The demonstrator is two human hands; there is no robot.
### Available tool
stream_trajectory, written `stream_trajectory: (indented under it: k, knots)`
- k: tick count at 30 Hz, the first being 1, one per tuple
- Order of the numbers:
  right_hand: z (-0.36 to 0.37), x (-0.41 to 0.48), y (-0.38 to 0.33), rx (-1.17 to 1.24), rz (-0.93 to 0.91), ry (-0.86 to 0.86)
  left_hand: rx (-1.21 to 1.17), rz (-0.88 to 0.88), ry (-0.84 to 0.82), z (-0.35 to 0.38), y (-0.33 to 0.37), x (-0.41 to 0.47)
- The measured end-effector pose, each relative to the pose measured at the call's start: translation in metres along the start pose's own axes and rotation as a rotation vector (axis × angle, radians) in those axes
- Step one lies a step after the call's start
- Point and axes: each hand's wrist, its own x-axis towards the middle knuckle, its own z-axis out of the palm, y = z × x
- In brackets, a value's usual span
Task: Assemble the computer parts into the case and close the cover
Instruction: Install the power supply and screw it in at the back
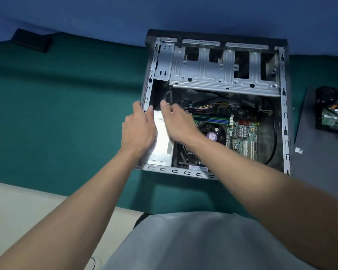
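Note:
An open computer case (286, 121) lies on its side on the green table, its cover off. A silver power supply (161, 142) sits in the near left corner of the case. My left hand (139, 127) rests on the supply's left side at the case wall, fingers wrapped over its top edge. My right hand (179, 122) grips the supply's right side, fingers curled near the coloured cables (202, 107). The green motherboard (242, 137) with its fan (212, 136) lies to the right. A metal drive cage (222, 73) spans the far end.
A dark side panel (308, 145) lies flat to the right of the case, with a black component (333, 111) with wires on it and a small white scrap (298, 150). A black box (32, 39) sits at the far left. A blue wall runs behind.

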Motion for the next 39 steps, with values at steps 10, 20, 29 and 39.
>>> stream_trajectory:
  k: [10, 20, 29, 39]
  knots:
    - [0.022, 0.017, 0.002, -0.118, 0.014, 0.217, -0.011, -0.007, 0.014, 0.000, 0.002, 0.002]
    - [-0.014, 0.055, -0.022, -0.297, 0.146, -0.461, 0.002, 0.049, 0.031, 0.000, -0.001, 0.001]
    - [-0.008, 0.090, -0.026, -0.384, 0.205, -0.722, -0.006, 0.067, 0.033, 0.002, 0.002, 0.005]
    - [-0.004, 0.073, -0.020, -0.437, -0.038, -0.286, 0.001, 0.047, 0.036, -0.003, 0.001, 0.006]
